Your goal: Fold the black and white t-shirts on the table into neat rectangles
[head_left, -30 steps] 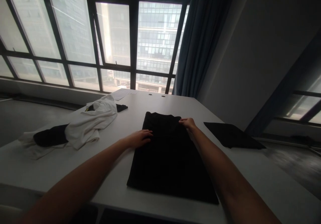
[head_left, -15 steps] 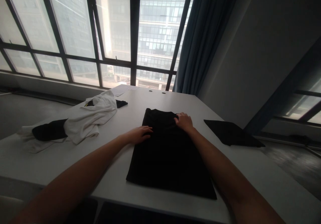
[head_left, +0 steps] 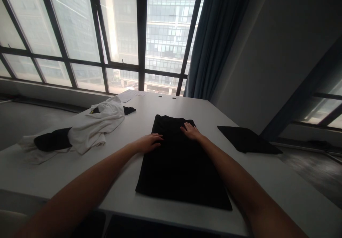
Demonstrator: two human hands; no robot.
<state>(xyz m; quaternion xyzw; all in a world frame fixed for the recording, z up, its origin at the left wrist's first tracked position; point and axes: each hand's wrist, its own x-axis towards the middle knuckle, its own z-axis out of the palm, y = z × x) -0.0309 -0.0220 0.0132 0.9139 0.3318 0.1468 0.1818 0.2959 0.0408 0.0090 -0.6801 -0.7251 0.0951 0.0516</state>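
A black folded garment [head_left: 181, 174] lies flat on the white table in front of me, its narrower end away from me and its wide end near the front edge. My left hand [head_left: 148, 142] rests on its left edge, fingers stretched over the cloth. On the upper right part of the garment my right hand [head_left: 190, 130] lies flat with its fingers spread. Neither hand grips the fabric. Which kind of garment it is cannot be made out, since the dark cloth shows little detail.
On the left of the white table [head_left: 117, 181] lies a crumpled white garment [head_left: 93, 124] with black parts. Another flat black cloth [head_left: 247, 140] is at the right edge. Papers [head_left: 129, 95] lie at the far end, before windows and a blue curtain [head_left: 213, 42].
My right hand has moved slightly left and inward from the garment's upper right edge and now lies flatter on it. The left hand stays in place.
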